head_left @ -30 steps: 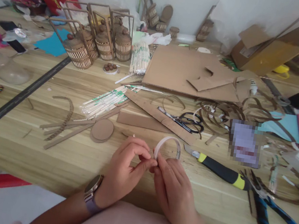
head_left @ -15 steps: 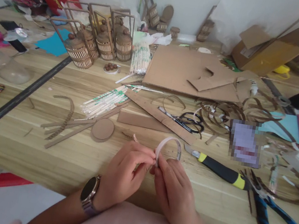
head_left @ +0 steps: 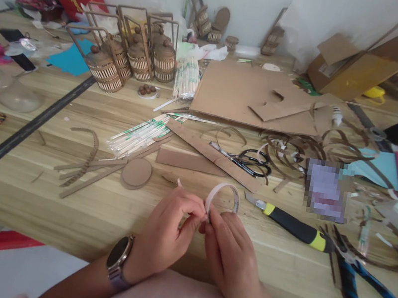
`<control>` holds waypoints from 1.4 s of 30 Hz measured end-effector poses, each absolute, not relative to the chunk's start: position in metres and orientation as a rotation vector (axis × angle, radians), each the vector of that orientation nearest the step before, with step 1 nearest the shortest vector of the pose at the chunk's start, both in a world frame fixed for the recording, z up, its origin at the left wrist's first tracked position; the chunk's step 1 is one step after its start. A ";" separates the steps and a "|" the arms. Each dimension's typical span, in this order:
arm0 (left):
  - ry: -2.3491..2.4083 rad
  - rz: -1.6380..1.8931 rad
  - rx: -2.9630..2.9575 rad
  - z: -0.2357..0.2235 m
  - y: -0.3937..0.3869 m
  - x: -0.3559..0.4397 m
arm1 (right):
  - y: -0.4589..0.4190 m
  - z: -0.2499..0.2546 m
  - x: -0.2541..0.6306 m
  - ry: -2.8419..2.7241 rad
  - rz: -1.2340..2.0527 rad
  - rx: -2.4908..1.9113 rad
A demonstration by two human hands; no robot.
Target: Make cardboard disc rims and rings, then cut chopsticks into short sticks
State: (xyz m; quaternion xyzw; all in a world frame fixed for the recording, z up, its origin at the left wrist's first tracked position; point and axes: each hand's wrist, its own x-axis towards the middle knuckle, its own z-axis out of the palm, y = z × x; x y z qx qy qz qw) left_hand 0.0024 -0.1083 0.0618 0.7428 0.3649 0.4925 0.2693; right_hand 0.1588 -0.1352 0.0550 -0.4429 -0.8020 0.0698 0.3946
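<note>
A narrow pale strip (head_left: 220, 188) curls into a loop above my right hand (head_left: 230, 247), whose fingers are closed on its lower part. My left hand (head_left: 173, 230), with a watch on the wrist, pinches at the strip's near side; the fingertips of both hands almost meet there and hide the ends. A cardboard disc (head_left: 136, 173) lies on the table to the left of my hands. To the right rests a utility knife (head_left: 288, 224) with its blade out, pointing toward the loop.
Pliers (head_left: 352, 279) with blue handles lie at the right. Beyond my hands are scissors (head_left: 253, 162), cardboard strips (head_left: 189, 161), wrapped chopsticks (head_left: 142, 135) and a cardboard sheet (head_left: 238, 92). Small handled baskets (head_left: 107, 71) stand at the back left. A cardboard box (head_left: 367, 65) is at the back right.
The loop has shifted very slightly left within my grip. Both hands stay almost in place, and the things on the table have not moved.
</note>
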 end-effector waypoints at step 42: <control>0.838 1.402 2.138 0.076 -0.115 -0.008 | -0.141 0.077 0.163 -1.940 0.509 -1.125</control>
